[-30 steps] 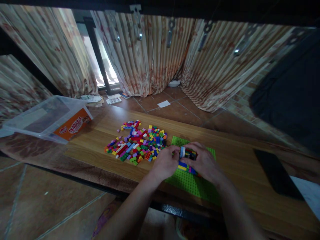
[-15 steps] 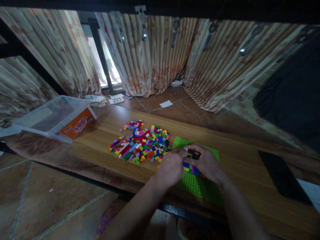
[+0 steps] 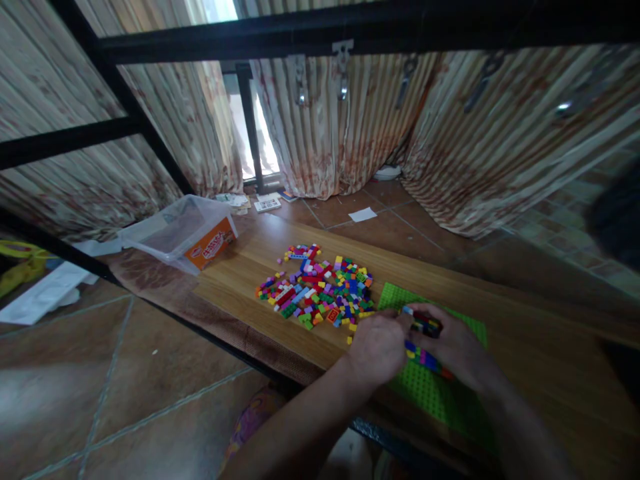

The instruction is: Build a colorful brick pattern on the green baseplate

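Note:
A green studded baseplate (image 3: 430, 393) lies on the wooden table, bearing a low structure of joined toy bricks (image 3: 429, 361) in blue, purple, yellow, red and black. My right hand (image 3: 460, 343) is curled over this structure from the right, thumb and fingers on its sides. At the structure's left end is my left hand (image 3: 379, 348), its fingers drawn together and touching the bricks' edge. Whatever sits between the left fingertips is hidden. Left of the baseplate spreads a pile of loose toy bricks (image 3: 320, 287) in many colours.
A clear plastic box (image 3: 170, 230) with an orange label stands at the table's left end. Papers (image 3: 267, 203) lie behind the table, and a white sheet (image 3: 363, 215) is on the tiled floor. A black metal bar (image 3: 310, 33) crosses above, before striped curtains (image 3: 345, 127).
My view has swung left, so everything sits further right in the picture and yellow and white items appear at the far left. Both hands stay at the brick structure.

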Tool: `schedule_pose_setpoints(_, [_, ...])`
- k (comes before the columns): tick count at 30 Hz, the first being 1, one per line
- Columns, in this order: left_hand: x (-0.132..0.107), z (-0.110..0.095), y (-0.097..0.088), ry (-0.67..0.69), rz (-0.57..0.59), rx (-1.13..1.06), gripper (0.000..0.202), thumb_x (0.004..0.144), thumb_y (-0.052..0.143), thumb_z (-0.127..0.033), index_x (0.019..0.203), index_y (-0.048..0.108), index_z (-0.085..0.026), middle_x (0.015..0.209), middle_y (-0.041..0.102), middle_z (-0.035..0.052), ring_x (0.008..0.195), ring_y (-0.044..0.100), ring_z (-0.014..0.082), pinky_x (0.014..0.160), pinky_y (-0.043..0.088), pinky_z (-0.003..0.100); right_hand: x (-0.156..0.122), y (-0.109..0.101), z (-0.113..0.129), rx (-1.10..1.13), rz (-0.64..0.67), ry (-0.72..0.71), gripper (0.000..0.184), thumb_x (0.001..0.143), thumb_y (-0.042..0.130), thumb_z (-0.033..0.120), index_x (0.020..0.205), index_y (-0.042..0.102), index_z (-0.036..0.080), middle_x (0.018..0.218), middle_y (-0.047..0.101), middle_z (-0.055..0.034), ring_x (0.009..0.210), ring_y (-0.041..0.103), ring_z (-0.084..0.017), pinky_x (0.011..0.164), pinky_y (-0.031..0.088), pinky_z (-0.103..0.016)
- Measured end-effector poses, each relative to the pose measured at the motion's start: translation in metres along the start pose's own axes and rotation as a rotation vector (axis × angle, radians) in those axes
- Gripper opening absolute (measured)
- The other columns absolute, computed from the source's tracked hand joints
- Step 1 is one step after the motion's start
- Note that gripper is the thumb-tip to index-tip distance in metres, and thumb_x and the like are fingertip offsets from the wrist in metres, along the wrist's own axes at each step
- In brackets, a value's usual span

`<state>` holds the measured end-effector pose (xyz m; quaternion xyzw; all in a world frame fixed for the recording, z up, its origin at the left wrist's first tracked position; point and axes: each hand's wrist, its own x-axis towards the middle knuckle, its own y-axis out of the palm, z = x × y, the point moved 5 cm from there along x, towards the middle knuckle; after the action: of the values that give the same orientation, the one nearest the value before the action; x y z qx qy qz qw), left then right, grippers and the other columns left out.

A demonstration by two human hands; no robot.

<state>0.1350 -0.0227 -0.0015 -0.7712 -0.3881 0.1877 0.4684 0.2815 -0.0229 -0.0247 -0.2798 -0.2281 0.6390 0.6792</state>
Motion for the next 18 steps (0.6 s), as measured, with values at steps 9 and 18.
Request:
schedule_pose_setpoints(9, [-0.008,0.066,-0.061,-0.308,-0.377,-0.197,0.025,0.09,0.046,-0.02,0.098,0.07,-0.02,0.094,0.073,0.0053,0.084,0.067,0.0176,0.078,0.049,0.027,-0.004,0.0,-0.008,0.048,0.038,0.092,0.06,0.064,0.075,0.053,0.115,0.066,0.024,0.106,0.073,-0.0059,0.091,0.07,-0.028,0.082,0.055,-0.041])
schedule_pose_setpoints(18, [-0.08,0.18,-0.114,-0.85,-0.328,-0.066,0.019,0.077,0.06,-0.018,0.089,0.074,-0.018,0.08,0.072,0.0047,0.074,0.062,0.0172,0.064,0.041,0.025,-0.005,0.001,-0.007,0.016,0.059,0.077,0.058,0.068,0.072,0.055,0.117,0.066,0.024,0.103,0.073,-0.0052,0.086,0.07,-0.026,0.079,0.056,-0.039])
